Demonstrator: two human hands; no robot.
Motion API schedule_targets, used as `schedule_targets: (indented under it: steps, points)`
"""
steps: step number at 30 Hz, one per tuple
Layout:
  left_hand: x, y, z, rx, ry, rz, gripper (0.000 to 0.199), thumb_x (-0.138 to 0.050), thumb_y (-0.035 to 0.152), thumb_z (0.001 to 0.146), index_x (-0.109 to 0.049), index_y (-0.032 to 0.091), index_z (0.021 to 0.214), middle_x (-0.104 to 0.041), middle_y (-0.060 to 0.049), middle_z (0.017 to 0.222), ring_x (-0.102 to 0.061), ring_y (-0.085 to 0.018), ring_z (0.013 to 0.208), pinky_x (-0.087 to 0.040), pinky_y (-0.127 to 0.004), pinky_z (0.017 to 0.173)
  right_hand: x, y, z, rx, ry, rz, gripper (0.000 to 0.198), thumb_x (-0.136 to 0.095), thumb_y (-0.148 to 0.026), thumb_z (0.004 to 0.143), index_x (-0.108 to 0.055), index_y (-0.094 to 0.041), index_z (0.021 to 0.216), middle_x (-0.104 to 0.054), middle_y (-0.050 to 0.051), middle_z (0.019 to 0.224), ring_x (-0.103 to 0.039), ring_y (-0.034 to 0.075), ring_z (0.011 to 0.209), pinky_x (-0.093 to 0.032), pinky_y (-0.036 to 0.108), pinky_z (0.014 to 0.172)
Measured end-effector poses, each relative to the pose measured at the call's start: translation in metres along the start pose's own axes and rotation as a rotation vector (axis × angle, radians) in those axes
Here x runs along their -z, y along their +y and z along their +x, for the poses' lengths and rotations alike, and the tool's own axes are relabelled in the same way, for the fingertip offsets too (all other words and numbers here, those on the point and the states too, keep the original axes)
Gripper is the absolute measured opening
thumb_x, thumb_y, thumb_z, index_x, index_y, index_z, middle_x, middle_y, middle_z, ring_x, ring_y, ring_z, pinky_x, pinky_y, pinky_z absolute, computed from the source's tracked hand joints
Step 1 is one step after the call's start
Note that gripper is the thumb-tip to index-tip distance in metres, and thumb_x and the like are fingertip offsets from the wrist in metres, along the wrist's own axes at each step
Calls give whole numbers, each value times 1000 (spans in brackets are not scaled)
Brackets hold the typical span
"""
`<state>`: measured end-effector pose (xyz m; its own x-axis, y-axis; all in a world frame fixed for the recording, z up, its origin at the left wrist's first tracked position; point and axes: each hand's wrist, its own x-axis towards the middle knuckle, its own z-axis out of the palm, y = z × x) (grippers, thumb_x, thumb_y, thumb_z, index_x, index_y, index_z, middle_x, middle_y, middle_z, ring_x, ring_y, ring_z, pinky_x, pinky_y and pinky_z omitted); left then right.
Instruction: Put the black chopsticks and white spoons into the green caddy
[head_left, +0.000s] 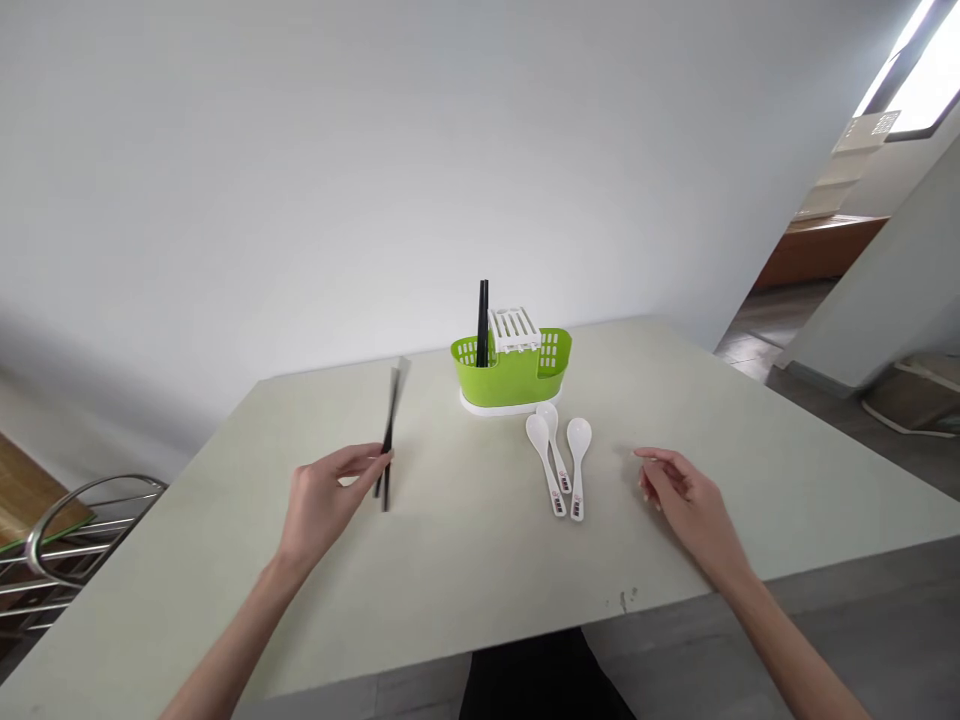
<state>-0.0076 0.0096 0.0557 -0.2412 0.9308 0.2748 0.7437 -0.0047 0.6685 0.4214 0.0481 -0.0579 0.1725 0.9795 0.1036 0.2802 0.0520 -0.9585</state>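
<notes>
My left hand [330, 500] pinches dark chopsticks [388, 432] between thumb and fingertips, over the left part of the table. Their upper ends are blurred by motion. My right hand [686, 500] is near the table's right side with nothing in it, its fingers loosely bent and partly apart. To the left of it lie three white spoons, bowls pointing away from me: a left spoon [546, 462], a middle spoon [555, 447] and a right spoon [578, 468]. Behind them stands a green utensil holder [496, 386], with black chopsticks [482, 320] upright in its left compartment.
The pale table [450, 590] has its far edge against a white wall [360, 180]. A slotted white rack [514, 328] tops the holder's middle. On the floor at left is a metal-framed chair [82, 540]. A doorway opens at the far right.
</notes>
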Motion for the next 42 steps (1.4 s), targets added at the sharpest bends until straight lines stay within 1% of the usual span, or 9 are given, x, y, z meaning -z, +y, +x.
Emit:
schedule_targets:
  steps: [2, 7, 10, 14, 18, 26, 31, 37, 42]
  points:
    - [-15, 9, -1, 135, 29, -324, 40, -79, 61, 79, -79, 25, 98, -81, -9, 98, -77, -30, 95, -61, -42, 90, -19, -20, -19, -6, -31, 32, 44, -55, -60, 97, -66, -21, 113, -65, 4, 77, -61, 19, 70, -51, 31, 67]
    - [-69, 14, 1, 359, -86, -884, 48, -90, 55, 72, -79, 15, 96, -79, -13, 115, -72, -29, 115, -58, -40, 105, -84, -66, -58, 161, -474, 39, 43, -51, -54, 102, -63, -25, 132, -71, 10, 117, -68, 21, 94, -57, 33, 79]
    - [-94, 8, 3, 438, -114, -1007, 44, -92, 49, 72, -79, 15, 96, -79, -13, 116, -71, -27, 118, -56, -38, 108, -118, -71, -59, 159, -553, 103, 51, -50, -53, 104, -55, -23, 144, -69, 12, 127, -70, 21, 103, -58, 35, 87]
    - [-113, 0, 8, 455, -91, -1081, 36, -91, 43, 75, -79, 14, 93, -80, -12, 111, -73, -24, 112, -58, -35, 104, -152, -61, -44, -1, -602, 334, 59, -44, -59, 104, -56, -17, 143, -73, 15, 120, -75, 22, 95, -57, 29, 61]
    - [-120, -6, 17, 481, -60, -1156, 31, -92, 35, 75, -79, 13, 93, -80, -11, 109, -75, -21, 107, -60, -30, 97, -175, -57, -24, -74, -573, 439, 61, -50, -63, 100, -63, -15, 136, -77, 15, 112, -77, 22, 83, -56, 27, 54]
    - [-117, -16, 31, 541, 13, -1246, 18, -86, 22, 82, -79, 12, 95, -80, -12, 111, -76, -20, 106, -63, -27, 94, -199, -54, 12, -72, -711, 512, 64, -62, -65, 94, -68, -16, 135, -73, 18, 124, -77, 27, 99, -66, 39, 68]
    - [-118, -18, 29, 521, -11, -1190, 27, -90, 30, 78, -79, 14, 97, -80, -12, 112, -76, -21, 106, -62, -29, 95, -197, -58, 16, -60, -794, 496, 57, -59, -63, 97, -70, -17, 129, -74, 11, 105, -74, 19, 78, -62, 33, 66]
    - [-119, -18, 28, 482, -45, -1138, 38, -93, 42, 72, -80, 15, 95, -81, -13, 111, -77, -26, 104, -62, -37, 95, -189, -61, 13, -13, -803, 449, 49, -54, -64, 99, -67, -18, 88, -62, 1, 80, -60, 12, 60, -50, 27, 57]
    - [-110, -26, 37, 470, 70, -1122, 39, -93, 45, 70, -82, 15, 94, -81, -11, 109, -76, -23, 102, -61, -35, 96, -188, -61, 13, 2, -807, 411, 47, -50, -63, 102, -61, -20, 85, -55, -2, 74, -52, 11, 57, -44, 26, 55]
